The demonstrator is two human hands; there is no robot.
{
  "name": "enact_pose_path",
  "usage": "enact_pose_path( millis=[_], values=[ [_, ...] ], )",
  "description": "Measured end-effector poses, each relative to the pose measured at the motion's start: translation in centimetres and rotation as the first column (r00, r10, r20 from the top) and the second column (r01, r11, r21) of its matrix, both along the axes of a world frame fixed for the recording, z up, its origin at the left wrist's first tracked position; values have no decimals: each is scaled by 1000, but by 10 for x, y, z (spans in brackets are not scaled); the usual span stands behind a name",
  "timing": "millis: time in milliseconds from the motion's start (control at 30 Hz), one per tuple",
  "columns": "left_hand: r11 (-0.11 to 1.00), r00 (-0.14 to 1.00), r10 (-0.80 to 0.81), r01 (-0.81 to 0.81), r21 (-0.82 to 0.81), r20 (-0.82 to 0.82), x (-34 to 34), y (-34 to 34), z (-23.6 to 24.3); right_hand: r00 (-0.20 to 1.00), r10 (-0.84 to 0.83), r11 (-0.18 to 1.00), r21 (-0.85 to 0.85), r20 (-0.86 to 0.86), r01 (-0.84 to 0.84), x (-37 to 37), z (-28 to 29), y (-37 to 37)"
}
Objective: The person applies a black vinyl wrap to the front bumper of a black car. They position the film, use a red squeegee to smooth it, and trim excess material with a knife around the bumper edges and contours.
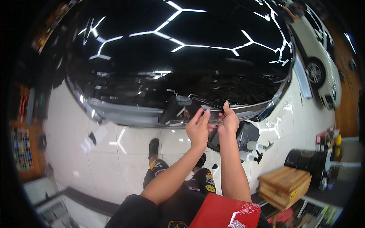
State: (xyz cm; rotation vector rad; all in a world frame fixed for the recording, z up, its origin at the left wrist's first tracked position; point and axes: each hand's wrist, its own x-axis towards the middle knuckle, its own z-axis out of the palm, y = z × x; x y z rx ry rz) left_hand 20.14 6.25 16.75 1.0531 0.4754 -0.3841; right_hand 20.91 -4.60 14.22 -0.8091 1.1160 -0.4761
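While left hand (198,130) and right hand (229,121) touch black film (235,88) | yellow label (293,195) illegible

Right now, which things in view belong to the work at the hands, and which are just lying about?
In the work:
- left hand and right hand, at the panel edge
- black car
- wrinkled dark film, apparently

Apparently just about:
- wooden box
- pale car
- white spray bottles, untouched; whether they belong is unclear

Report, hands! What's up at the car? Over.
Left hand, right hand: at car, front edge. Car black, shiny, wrinkly beyond right hand. Bottles to the right, not blocking.
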Motion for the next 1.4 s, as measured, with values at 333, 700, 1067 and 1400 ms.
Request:
enact_pose_path(
  millis=[333, 700, 1067, 1400],
  values=[
    [949, 951, 308, -308, 64, 10, 21, -40, -5, 962, 272, 950, 164, -13, -267, -11, 13, -15],
    [922, 900, 352, -381, 73, 258, 9, -65, -30, 855, 513, 858, 22, -72, -513, -24, 15, -44],
    [656, 886, 425, -441, -613, -184, 2, -65, -6, 802, 575, 783, 178, 160, -596, -32, 50, -60],
    [338, 936, 340, -212, -917, -91, 2, -75, -36, 716, 679, 691, 189, 158, -697, -27, 49, -73]
  ],
)
